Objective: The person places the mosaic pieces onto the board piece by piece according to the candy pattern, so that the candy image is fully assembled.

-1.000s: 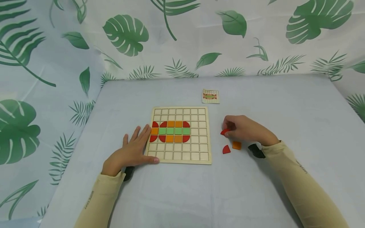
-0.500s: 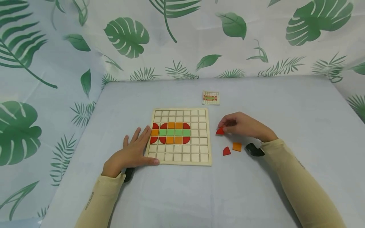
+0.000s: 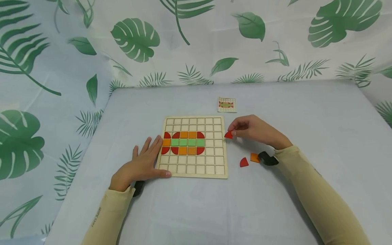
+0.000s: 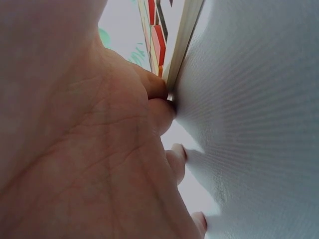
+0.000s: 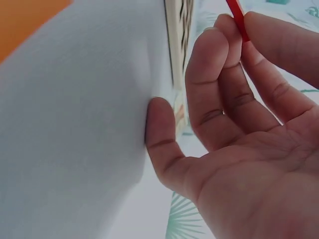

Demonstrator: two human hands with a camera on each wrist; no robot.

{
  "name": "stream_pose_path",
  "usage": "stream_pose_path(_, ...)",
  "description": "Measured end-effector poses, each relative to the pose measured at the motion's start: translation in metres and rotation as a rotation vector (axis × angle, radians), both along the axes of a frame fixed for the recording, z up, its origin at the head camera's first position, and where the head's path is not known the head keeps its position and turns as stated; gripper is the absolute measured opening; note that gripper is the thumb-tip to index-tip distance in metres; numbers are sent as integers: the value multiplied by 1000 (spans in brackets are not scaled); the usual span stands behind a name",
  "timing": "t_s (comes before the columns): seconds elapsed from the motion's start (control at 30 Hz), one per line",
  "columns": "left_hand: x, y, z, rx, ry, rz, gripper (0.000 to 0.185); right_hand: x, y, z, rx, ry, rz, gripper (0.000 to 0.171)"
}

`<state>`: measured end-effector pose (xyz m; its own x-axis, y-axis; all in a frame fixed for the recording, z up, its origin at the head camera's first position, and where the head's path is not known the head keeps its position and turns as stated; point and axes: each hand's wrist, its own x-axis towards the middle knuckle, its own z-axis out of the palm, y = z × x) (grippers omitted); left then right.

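**Ana:** Right hand (image 3: 255, 131) first: what is it carrying?

**Ben:** It pinches a small red piece (image 3: 228, 135) between thumb and fingertips. The right wrist view shows the piece (image 5: 238, 20) edge-on, a thin red sliver clamped at the fingertips, with the little finger resting down on the tabletop (image 3: 196, 211).

**Ana:** And which way does the board lie from it?

**Ben:** The wooden grid board (image 3: 194, 170) lies to the left of that hand, and the piece hangs just beside the board's right edge, level with the upper row of the coloured pattern. The right hand is the nearer one to the blank cells on that side.

**Ana:** The left hand?

**Ben:** The left hand (image 3: 139, 165) lies flat with straight, spread fingers, thumb along the board's near left corner and fingertips touching its left edge. It grasps nothing. The left wrist view shows the fingertips (image 4: 158, 88) butted against the board's pale side.

**Ana:** How does the red piece look?

**Ben:** Flat, thin, glossy red. It seems to be a quarter-round like the others, though the fingers hide too much of it to be sure, so I can't give its long axis.

**Ana:** Anything else nearby?

**Ben:** Nearer the person, a loose red quarter-round (image 3: 243, 162) and an orange square (image 3: 254, 157) sit on the tabletop by the right wrist. On the board, a band of red, orange and green tiles (image 3: 183, 142) fills the left part of three rows. Farther off, beyond the board, lies a small pattern card (image 3: 227, 104).
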<state>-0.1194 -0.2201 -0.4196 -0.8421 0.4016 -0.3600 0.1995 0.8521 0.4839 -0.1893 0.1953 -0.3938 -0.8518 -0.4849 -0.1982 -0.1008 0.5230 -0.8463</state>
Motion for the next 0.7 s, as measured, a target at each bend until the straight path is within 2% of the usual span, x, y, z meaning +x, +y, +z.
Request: stream_pose_path(0.7, -1, 0, 1, -11, 1, -6, 130, -13, -32, -5, -73, 47, 44, 12)
